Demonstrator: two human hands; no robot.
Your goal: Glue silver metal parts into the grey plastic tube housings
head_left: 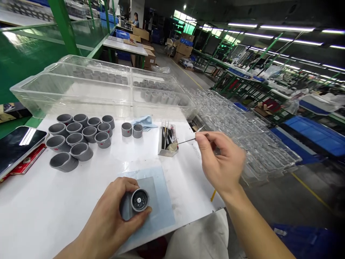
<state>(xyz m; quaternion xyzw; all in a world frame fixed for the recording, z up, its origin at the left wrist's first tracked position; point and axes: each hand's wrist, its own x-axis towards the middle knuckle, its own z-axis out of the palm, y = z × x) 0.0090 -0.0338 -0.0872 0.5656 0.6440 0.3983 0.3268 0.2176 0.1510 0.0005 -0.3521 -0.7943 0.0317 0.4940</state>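
- A black, glossy, flat phone (23,149) lies at the left edge, over a red flat box (29,162).
- A cluster of grey, round plastic cups (75,141) stands on the white flat tabletop (107,172); behind it, long clear plastic trays (70,92) hold more such cups.
- The left hand (110,210) grips a grey, round cup with a dark interior (140,200) between thumb and fingers, its mouth facing up, above a light-blue, flat sheet (165,207).
- Two more grey, round cups (126,130) stand side by side, near a crumpled light-blue cloth (145,123).
- A small clear box (167,153) holds slim tools.
- The right hand (222,158) pinches a thin, dark rod (186,140) between thumb and fingers, its tip at the small box; I cannot tell whether they touch.
- Clear plastic trays in a wide array (256,147) lie beyond the right hand.
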